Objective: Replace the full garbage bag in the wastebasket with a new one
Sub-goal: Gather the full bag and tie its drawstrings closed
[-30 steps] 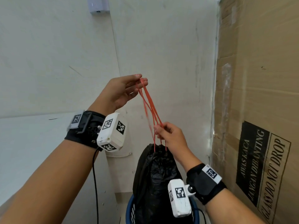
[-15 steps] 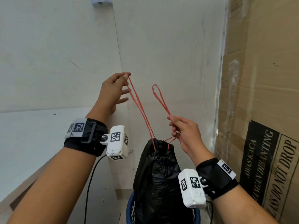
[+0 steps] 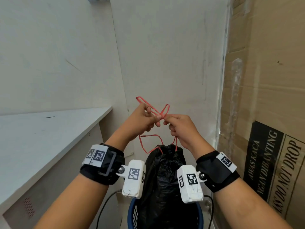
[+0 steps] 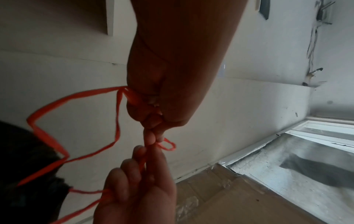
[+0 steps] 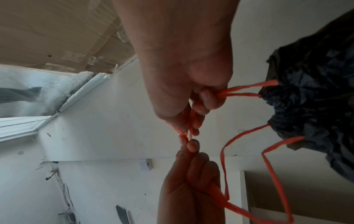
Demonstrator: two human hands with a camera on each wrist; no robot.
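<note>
Crinkled black plastic, gathered tight at its mouth, forms the garbage bag, which stands in a round blue wastebasket with a lattice wall. Flat orange drawstrings come out of the mouth. The left hand and the right hand, fingertips nearly touching, each pinch one loop just above the bag, and the loops cross between them. A white shelf stands on the left, and a taped cardboard box is close on the right.

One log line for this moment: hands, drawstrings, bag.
left hand: pinching red drawstring loops | right hand: pinching same | loops crossed | black plastic garbage bag: in blue wastebasket
</note>
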